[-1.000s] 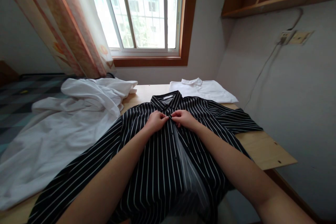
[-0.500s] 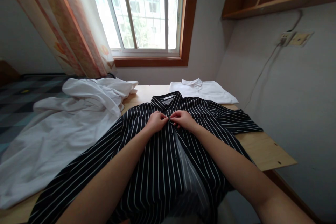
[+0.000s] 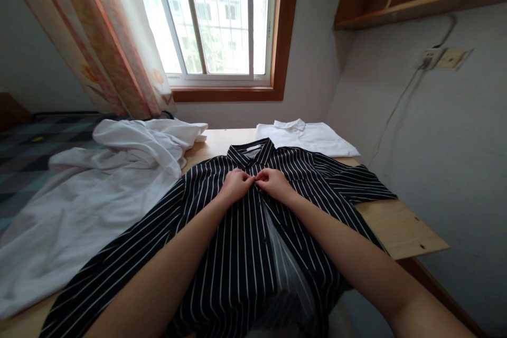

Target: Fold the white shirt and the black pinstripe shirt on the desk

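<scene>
A black shirt with white stripes [image 3: 237,243] lies spread on the wooden board, collar toward the window. Both hands meet at its front opening, just under the collar. My left hand [image 3: 236,185] pinches one edge of the placket. From the other side, my right hand [image 3: 273,184] pinches the fabric at the same spot, its fingertips almost touching the left ones. Any button between the fingertips is hidden. Below the hands the front hangs apart, showing the pale inside, and a dark button [image 3: 265,240] is visible on the edge.
Rumpled white cloth [image 3: 114,185] covers the left side, beside a checked bedspread [image 3: 24,169]. A folded white shirt [image 3: 317,138] lies at the back right of the wooden board [image 3: 407,229]. A cable [image 3: 392,113] hangs along the right wall.
The right hand's fingers have drawn in slightly toward the left hand at the placket. Otherwise the shirt and arms look nearly the same.
</scene>
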